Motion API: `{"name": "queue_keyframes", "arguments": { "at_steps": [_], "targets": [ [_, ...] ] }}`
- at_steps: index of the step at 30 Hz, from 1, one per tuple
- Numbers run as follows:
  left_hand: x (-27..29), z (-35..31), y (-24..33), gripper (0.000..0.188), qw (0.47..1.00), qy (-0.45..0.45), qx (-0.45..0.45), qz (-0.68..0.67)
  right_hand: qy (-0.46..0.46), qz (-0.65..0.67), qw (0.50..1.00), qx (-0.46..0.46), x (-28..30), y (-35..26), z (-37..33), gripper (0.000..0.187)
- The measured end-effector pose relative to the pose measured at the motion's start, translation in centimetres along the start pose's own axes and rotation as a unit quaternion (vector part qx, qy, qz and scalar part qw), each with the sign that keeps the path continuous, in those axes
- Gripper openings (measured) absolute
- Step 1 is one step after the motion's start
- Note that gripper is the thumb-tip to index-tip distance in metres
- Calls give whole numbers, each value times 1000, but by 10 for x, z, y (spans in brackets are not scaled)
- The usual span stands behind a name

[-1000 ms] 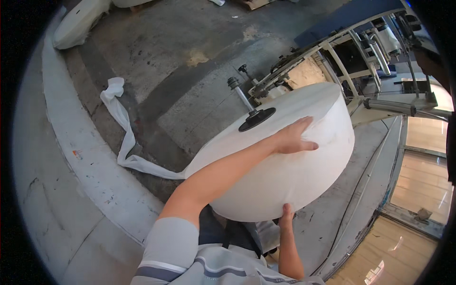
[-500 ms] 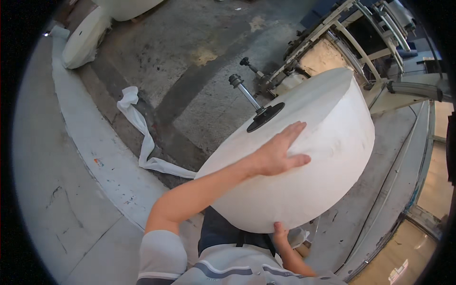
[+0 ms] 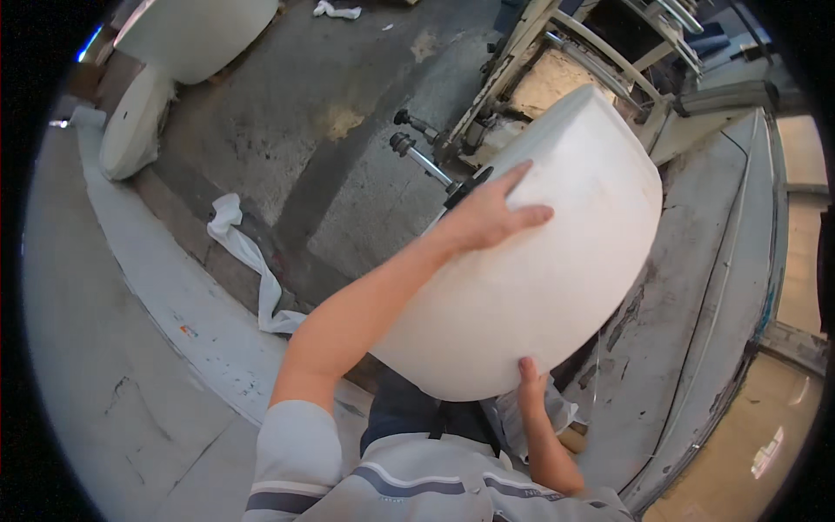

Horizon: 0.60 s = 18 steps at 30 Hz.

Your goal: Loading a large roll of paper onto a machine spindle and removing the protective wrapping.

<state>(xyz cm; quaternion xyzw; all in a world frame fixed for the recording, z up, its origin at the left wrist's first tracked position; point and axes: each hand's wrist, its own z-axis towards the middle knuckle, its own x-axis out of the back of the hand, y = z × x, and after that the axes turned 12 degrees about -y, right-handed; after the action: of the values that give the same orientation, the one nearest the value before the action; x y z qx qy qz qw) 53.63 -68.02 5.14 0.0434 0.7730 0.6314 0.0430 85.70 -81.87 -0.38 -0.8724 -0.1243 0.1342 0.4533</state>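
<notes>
A large white roll (image 3: 539,261) fills the centre, hugged against the person's chest. The left hand (image 3: 487,213) lies flat on top, fingers spread; the right hand (image 3: 531,383) props the near underside, fingers hidden. A steady grip suits aiming at the metal spindle (image 3: 422,157) just beyond; open floor (image 3: 287,113) lies left.

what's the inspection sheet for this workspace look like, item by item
surface: stained grey concrete floor, worn patches, pale painted strip at left
job's things: big white roll, dark core at its end, lifted clear of the floor beside a metal spindle
clutter: loose white strip trailing on the floor; white scrap at top
grippers: left hand spread on the roll's upper side; right hand under its lower edge
cables: nothing seen
surroundings: metal machine frame at upper right; more white rolls at upper left
</notes>
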Motion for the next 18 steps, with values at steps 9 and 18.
{"name": "queue_keyframes", "arguments": {
  "at_steps": [9,18],
  "targets": [
    [34,-7,45,53,989,94,105,36,-238,-89,966,-41,74,-39,60,71],
    [21,-10,37,46,824,227,404,327,-56,-655,752,-45,367,132,300,95]
  ]
}}
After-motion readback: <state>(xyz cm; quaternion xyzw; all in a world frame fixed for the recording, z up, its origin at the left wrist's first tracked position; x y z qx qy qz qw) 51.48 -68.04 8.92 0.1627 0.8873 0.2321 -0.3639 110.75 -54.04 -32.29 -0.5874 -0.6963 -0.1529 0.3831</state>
